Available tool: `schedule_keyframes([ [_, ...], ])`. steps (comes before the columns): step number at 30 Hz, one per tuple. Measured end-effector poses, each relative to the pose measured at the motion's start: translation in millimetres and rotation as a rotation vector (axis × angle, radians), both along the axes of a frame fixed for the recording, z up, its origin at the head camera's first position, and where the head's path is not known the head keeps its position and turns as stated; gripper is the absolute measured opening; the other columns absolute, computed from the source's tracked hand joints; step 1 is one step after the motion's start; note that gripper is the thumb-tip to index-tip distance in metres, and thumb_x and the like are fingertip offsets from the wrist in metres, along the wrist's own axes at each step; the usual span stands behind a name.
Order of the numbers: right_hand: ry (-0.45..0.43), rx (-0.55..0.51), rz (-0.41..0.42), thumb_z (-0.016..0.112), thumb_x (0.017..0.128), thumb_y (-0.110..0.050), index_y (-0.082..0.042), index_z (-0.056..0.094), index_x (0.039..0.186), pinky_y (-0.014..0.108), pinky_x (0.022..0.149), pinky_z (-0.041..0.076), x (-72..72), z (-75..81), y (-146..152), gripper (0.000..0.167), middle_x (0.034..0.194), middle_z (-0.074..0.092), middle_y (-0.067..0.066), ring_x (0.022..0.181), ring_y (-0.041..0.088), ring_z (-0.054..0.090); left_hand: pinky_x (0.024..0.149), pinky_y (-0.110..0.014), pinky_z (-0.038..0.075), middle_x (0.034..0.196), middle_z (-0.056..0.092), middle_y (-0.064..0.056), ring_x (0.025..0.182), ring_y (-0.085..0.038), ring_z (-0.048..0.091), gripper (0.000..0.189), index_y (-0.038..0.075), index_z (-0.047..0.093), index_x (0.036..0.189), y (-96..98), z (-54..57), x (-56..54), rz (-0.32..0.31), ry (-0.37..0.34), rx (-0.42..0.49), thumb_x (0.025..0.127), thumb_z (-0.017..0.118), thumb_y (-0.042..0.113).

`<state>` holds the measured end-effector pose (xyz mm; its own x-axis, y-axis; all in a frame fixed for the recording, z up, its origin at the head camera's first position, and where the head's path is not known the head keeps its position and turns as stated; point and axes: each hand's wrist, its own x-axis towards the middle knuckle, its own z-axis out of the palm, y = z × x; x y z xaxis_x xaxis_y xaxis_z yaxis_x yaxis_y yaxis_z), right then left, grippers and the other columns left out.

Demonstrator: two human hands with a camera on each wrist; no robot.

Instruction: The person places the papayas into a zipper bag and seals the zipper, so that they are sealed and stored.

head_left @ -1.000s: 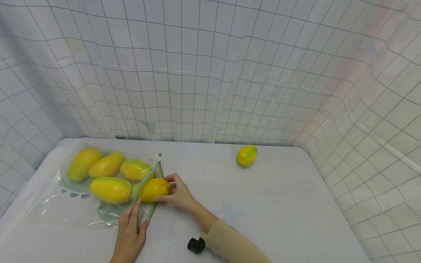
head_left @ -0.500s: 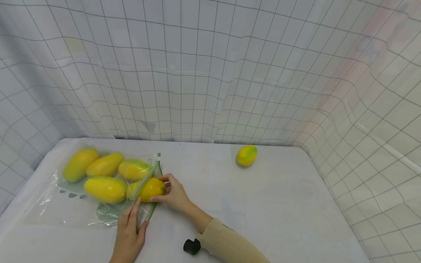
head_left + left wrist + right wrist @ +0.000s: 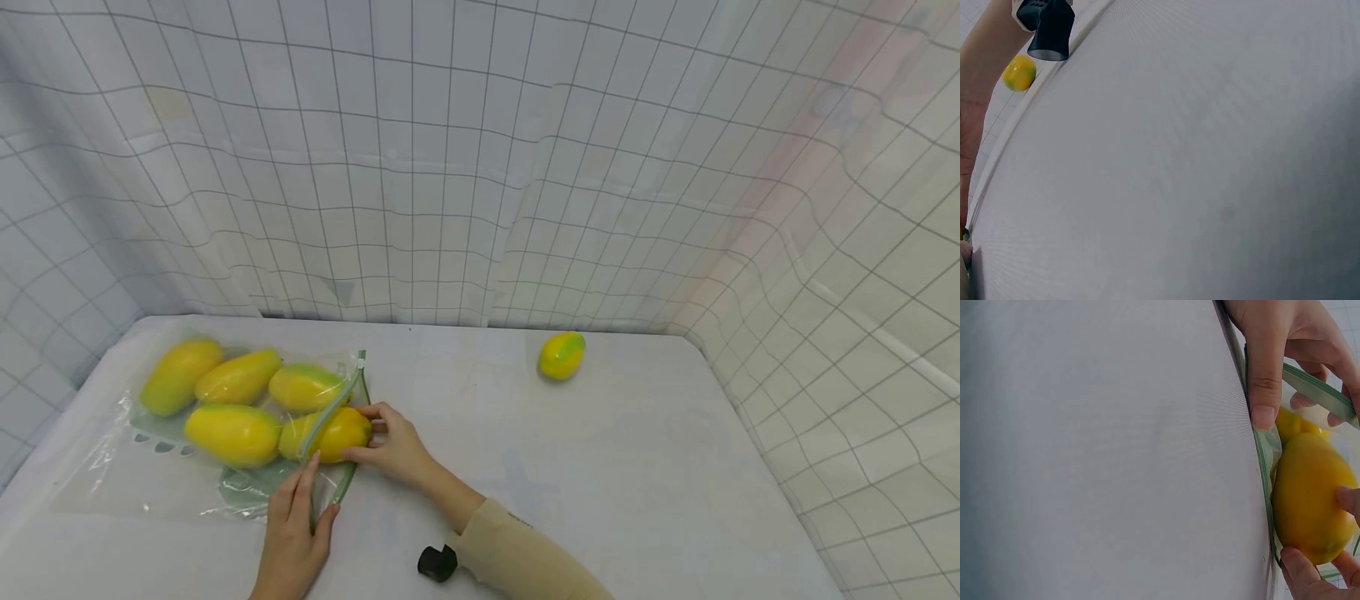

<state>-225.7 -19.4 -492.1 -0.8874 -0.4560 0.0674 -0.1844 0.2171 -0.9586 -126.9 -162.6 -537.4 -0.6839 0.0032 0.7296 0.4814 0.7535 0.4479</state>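
A clear zip bag (image 3: 112,479) with green edging lies on the left, its mouth facing right. Several yellow-green mangoes (image 3: 234,435) lie inside it. My right hand (image 3: 401,447) holds another mango (image 3: 347,431) by its right end, thumb and fingers on opposite sides; most of this mango is within the bag's mouth. My left hand (image 3: 294,529) holds the mouth apart at its near side. In the right wrist view, the left thumb (image 3: 1264,394) presses the lower green edge, while the fingers curl at the upper edge (image 3: 1319,390).
A single mango (image 3: 562,356) sits at the table's back, right of centre. A black wrist camera (image 3: 437,564) sits by the right sleeve (image 3: 525,554). White gridded curtains (image 3: 450,167) enclose the table (image 3: 637,467) at the back and sides.
My right hand has moved left, sliding its mango deeper into the bag. The mangoes ahead of it have shifted left. My left hand has stayed at the bag's mouth.
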Motion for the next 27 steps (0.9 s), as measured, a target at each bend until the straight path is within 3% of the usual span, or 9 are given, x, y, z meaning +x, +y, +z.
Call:
schedule_keyframes([
  [4,0.002,-0.004,0.021,0.072,0.078,-0.008,-0.004,0.051,0.121,0.017,0.079,0.048,-0.2,0.0,0.8,0.049,0.12,0.052,0.006,0.101,0.012,0.056,0.099,-0.008,0.011,0.11,0.044,-0.023,0.092,-0.036,0.038,0.066,-0.006,0.041,0.131,0.3,-0.5,-0.1,-0.003,0.01,0.002,0.095,0.031,0.048],
  [12,0.1,-0.02,0.019,0.073,0.075,-0.005,-0.001,0.052,0.117,0.017,0.075,0.049,-1.0,-1.7,-4.4,0.047,0.116,0.055,0.01,0.095,0.012,0.058,0.099,-0.007,0.01,0.111,0.044,-0.024,0.093,-0.036,0.038,0.066,-0.006,0.041,0.132,0.5,-1.0,-0.1,-0.001,0.008,-0.001,0.095,0.031,0.048],
  [27,0.077,-0.003,-0.007,0.075,0.073,-0.007,-0.002,0.052,0.117,0.015,0.075,0.048,-5.9,-3.4,-17.8,0.05,0.117,0.056,0.007,0.095,0.008,0.056,0.098,-0.008,0.011,0.112,0.044,-0.024,0.093,-0.037,0.038,0.065,-0.006,0.041,0.131,-0.3,-2.9,-1.9,-0.004,0.019,0.001,0.095,0.032,0.048],
])
